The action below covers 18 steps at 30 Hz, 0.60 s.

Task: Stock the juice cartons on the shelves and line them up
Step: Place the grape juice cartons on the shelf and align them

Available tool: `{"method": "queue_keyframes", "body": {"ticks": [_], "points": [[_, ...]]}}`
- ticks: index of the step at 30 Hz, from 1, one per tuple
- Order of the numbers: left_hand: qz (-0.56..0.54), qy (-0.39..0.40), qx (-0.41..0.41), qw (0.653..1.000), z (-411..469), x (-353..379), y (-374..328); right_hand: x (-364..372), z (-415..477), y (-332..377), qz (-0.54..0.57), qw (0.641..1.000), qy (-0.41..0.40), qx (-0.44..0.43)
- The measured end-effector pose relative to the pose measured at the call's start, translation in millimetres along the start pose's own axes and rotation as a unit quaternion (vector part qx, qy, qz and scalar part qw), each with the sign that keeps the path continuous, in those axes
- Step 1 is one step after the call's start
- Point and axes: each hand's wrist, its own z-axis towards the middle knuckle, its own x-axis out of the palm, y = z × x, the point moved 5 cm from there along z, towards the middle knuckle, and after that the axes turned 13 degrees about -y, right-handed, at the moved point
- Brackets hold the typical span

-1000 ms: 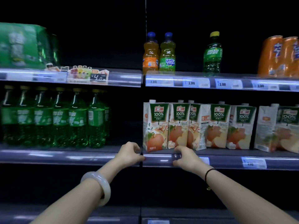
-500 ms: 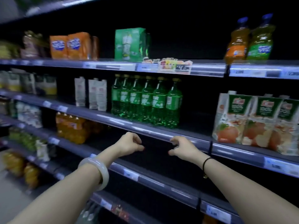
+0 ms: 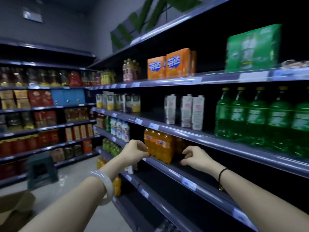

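Store shelves [image 3: 209, 140] — juice cartons [image 3: 186, 111] stand above left hand [image 3: 133, 152] and right hand [image 3: 197, 158], both loosely curled, empty.

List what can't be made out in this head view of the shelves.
Price tags: head view, motion blur, figures unreadable.
White cartons: head view, print too small and blurred.
Rightmost green bottle: cut by right edge.
Cardboard box: cut by left edge, contents hidden.
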Motion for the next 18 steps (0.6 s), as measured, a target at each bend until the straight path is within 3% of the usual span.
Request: {"method": "queue_keyframes", "body": {"ticks": [7, 18], "points": [[0.011, 0.003, -0.011, 1.000, 79.8, -52.2, 72.9, 102.7, 80.9, 89.6, 0.019, 0.998, 0.021, -0.061], [0.003, -0.018, -0.031, 0.999, 265.2, -81.4, 178.1, 231.0, 268.1, 151.9, 0.042, 0.995, 0.036, -0.084]]}}
